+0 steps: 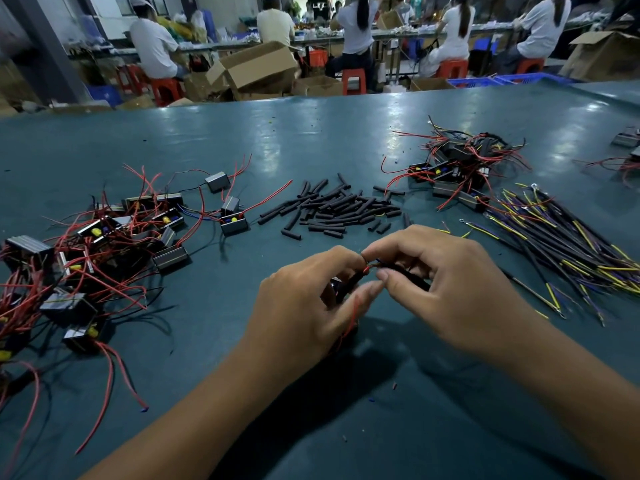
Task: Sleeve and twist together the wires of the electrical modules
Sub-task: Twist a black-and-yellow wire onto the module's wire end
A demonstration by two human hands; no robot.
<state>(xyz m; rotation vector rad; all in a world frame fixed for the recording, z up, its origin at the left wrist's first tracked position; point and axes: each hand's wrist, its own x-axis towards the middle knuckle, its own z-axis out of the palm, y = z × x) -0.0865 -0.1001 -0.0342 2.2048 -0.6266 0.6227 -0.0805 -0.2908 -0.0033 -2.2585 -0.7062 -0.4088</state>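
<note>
both hands pinching wires at the middle of the table

the left hand (304, 306) and the right hand (450, 282) meet low over the green table (311, 140), near its front edge. the left hand's fingers are curled around a black sleeve (349, 284), with a red wire (353, 311) running down out of its palm. the right hand pinches a black sheathed wire (405, 273) between thumb and forefinger. the fingertips of both hands come together at a small join where red and blue wire ends show (370, 266). whether an electrical module sits in the left palm cannot be told; something dark is hidden under it.

to the left lies a loose heap of electrical modules (104, 244), small dark boxes with yellow parts and long red leads, tangled together. just beyond the hands is a scatter of short black sleeves (332, 209). at the far right is a second pile of modules (457, 168), and beside it a fan of black wires with yellow and blue ends (554, 244).

behind the table, people (356, 32) sit on red stools (353, 81) among cardboard boxes (256, 67).
</note>
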